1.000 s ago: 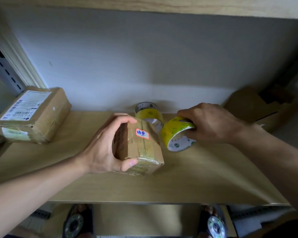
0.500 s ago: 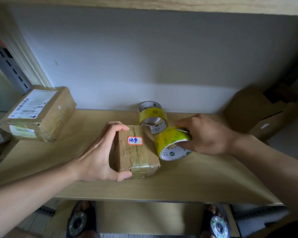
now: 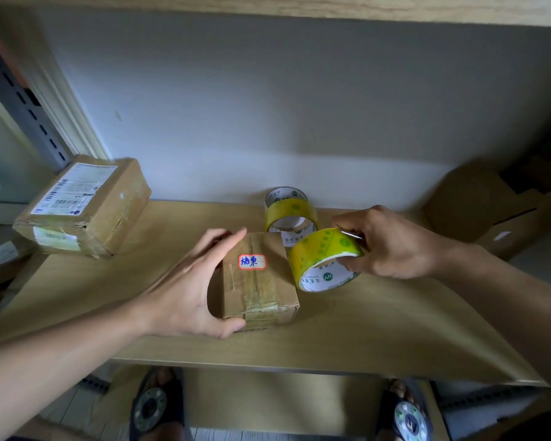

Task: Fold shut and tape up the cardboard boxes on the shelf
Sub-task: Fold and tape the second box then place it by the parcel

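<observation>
A small taped cardboard box (image 3: 261, 281) with a red-framed label lies mid-shelf. My left hand (image 3: 188, 288) grips its left side, fingers over the far top edge and thumb under the near corner. My right hand (image 3: 392, 243) holds a yellow tape roll (image 3: 325, 259) tilted on edge just right of the box, with fingers at its upper rim. A second yellow tape roll (image 3: 288, 211) stands behind them near the wall.
A larger taped parcel (image 3: 86, 205) with a shipping label sits at the shelf's left end. An open brown cardboard box (image 3: 490, 205) stands at the right, in shadow. The wooden shelf (image 3: 379, 338) ends at a front edge, with sandalled feet below.
The small box has been tipped down from a raised tilt to lie flatter on the shelf. My right hand has brought the tape roll a little nearer to the box.
</observation>
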### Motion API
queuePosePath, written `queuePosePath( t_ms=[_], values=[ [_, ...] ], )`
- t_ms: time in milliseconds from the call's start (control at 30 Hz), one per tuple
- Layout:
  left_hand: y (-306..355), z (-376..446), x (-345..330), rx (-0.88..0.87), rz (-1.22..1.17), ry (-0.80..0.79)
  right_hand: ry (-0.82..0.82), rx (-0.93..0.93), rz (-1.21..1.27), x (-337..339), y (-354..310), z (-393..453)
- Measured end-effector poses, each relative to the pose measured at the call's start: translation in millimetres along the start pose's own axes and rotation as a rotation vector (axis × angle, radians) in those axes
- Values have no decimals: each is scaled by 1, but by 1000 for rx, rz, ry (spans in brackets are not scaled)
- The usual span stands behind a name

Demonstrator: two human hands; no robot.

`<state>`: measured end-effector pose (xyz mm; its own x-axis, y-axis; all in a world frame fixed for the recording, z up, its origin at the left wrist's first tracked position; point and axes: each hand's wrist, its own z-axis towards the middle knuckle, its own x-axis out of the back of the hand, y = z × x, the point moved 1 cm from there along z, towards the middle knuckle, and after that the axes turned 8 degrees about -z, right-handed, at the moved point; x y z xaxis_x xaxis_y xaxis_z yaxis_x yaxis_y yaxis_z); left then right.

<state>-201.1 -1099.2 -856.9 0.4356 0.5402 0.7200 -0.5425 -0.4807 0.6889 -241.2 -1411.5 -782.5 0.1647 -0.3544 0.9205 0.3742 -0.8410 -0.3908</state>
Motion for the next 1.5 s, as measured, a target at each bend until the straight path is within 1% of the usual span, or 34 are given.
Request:
queuePosePath(
  t_ms=[133,267,400,533,700,800,867,1033,1167,1300,1400,1500],
  values=[
    [-1,-2,-1,19,0,22,-3,-57,-149,7,17,-2],
    [-2,-4,-4,34,-25,21,-60,-142,-308,5,28,-6],
    [-3,-4,-4,34,-33,4,-71,-150,-406,-3,24,0],
    [-1,-3,-3,45,0,-20,-120,-137,-481,-4,18,2],
    [5,-2,5,80,127,-105,-132,-94,-558,-7,12,4],
    [15,2,14,107,267,-190,-118,-89,-574,-7,10,3],
    [26,7,20,117,319,-223,-123,-98,-567,-7,10,2],
    [65,31,8,103,401,-186,-132,-108,-561,-7,9,3],
    [78,45,-10,178,464,-262,-142,-107,-563,-7,7,4],
    [78,53,-13,141,573,-190,-141,-119,-563,-5,7,1],
    [77,52,-9,104,575,-180,-139,-128,-523,-3,7,-2],
    [78,43,0,56,409,-153,-101,-133,-462,3,3,-2]
  ],
)
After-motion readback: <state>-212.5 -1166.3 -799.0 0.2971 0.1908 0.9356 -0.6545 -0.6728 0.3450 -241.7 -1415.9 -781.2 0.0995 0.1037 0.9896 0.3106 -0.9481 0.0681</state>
